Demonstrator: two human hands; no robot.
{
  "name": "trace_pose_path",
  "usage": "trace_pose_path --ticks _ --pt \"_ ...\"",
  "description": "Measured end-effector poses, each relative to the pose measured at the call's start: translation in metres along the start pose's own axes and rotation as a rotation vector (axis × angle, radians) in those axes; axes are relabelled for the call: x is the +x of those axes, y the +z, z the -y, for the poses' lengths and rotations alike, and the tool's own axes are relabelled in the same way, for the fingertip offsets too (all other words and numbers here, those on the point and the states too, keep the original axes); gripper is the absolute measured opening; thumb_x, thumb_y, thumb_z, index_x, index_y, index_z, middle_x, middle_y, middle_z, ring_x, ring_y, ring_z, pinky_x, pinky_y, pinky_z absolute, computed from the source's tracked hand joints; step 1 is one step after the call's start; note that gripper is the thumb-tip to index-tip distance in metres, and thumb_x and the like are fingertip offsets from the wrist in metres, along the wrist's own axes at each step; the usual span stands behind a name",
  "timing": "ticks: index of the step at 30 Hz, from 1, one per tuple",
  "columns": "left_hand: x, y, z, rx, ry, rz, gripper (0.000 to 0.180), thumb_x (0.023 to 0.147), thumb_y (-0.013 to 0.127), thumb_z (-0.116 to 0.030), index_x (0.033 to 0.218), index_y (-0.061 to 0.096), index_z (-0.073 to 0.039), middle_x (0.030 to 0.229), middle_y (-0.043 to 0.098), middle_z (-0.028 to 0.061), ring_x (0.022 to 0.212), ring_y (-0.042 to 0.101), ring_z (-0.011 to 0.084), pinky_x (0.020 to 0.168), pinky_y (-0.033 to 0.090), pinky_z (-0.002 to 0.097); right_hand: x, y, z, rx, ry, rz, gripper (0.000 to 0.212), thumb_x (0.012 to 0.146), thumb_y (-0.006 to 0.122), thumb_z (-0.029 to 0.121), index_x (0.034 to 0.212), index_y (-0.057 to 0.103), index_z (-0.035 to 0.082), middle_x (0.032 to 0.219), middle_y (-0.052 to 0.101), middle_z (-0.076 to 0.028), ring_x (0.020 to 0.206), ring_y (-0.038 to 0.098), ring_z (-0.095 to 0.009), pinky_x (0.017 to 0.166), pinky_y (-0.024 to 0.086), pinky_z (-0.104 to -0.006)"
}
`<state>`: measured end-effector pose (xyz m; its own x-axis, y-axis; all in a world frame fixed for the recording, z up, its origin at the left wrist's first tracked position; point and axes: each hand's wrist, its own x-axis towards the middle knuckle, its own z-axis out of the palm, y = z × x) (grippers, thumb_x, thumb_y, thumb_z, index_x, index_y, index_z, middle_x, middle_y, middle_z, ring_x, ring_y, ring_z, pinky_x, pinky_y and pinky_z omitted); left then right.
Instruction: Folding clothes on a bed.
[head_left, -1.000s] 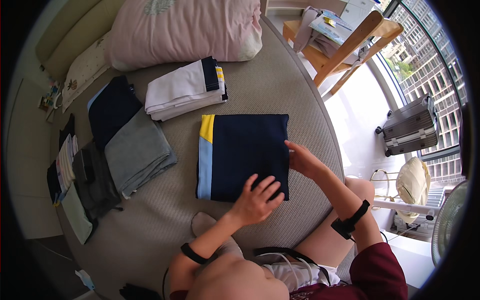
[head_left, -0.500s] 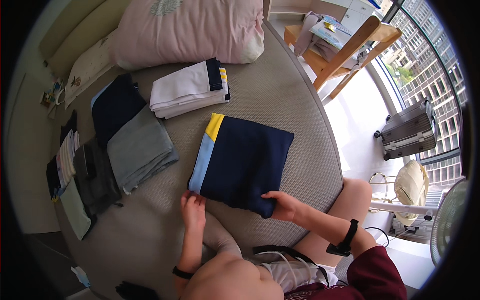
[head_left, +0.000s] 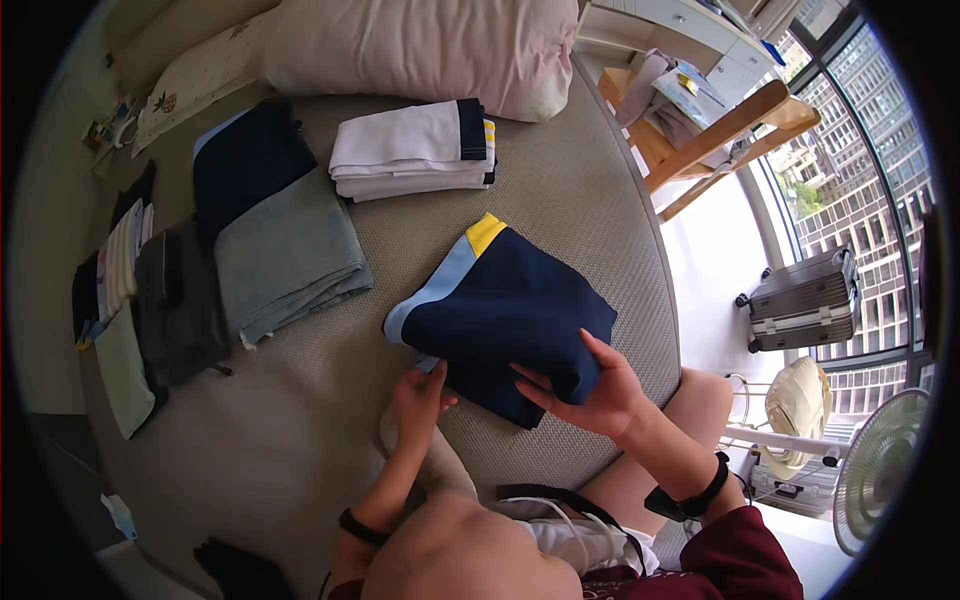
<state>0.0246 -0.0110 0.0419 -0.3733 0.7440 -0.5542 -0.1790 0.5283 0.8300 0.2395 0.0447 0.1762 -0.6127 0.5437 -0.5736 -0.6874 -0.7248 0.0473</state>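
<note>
A folded navy garment (head_left: 520, 300) with a light blue band and a yellow corner lies on the bed before me. Its top layer is lifted and bent along the near side, so a gap shows above the lower layer. At the near left, my left hand (head_left: 418, 402) pinches a light blue edge of the lower layer. My right hand (head_left: 605, 395) grips the near right part, the cloth bunched between thumb and fingers. Beyond the garment sits a stack of folded white clothes (head_left: 410, 150) with navy and yellow trim.
Left of the garment lie a folded grey garment (head_left: 290, 255), another navy one (head_left: 250, 165), a dark grey one (head_left: 180, 305) and a pale green one (head_left: 124, 375). A pink pillow (head_left: 420, 50) is at the far end. Right of the bed stand a wooden chair (head_left: 720, 135), a suitcase (head_left: 805, 300) and a fan (head_left: 880, 470).
The navy garment's near side has been lifted and bent, its left edge now slanting. My right hand has moved up and right with the cloth; my left hand has shifted slightly right.
</note>
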Motion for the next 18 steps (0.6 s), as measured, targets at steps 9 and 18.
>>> trace_pose_path --ticks 9,18 --pt "0.023 -0.01 0.032 -0.027 0.009 -0.089 0.041 0.093 0.054 -0.03 0.118 0.049 0.002 0.105 0.059 0.0086 0.097 0.059 0.0133 0.08 0.046 0.0285 -0.011 0.002 0.016 0.066 -0.178 0.179 0.047 0.09 0.05 0.034 0.123 0.053 0.001 0.131 0.05 -0.019 0.128 0.039 -0.035 0.109 0.027 -0.0484" --pt "0.028 -0.081 -0.003 0.199 0.405 -0.498 0.038 0.1 0.037 -0.032 0.106 0.051 0.002 0.089 0.055 0.0083 0.082 0.051 0.0157 0.08 0.04 0.029 -0.023 -0.055 0.058 0.721 -0.366 0.16 0.023 0.091 0.047 0.019 0.092 0.063 0.002 0.124 0.055 -0.018 0.124 0.045 -0.032 0.102 0.041 -0.0411"
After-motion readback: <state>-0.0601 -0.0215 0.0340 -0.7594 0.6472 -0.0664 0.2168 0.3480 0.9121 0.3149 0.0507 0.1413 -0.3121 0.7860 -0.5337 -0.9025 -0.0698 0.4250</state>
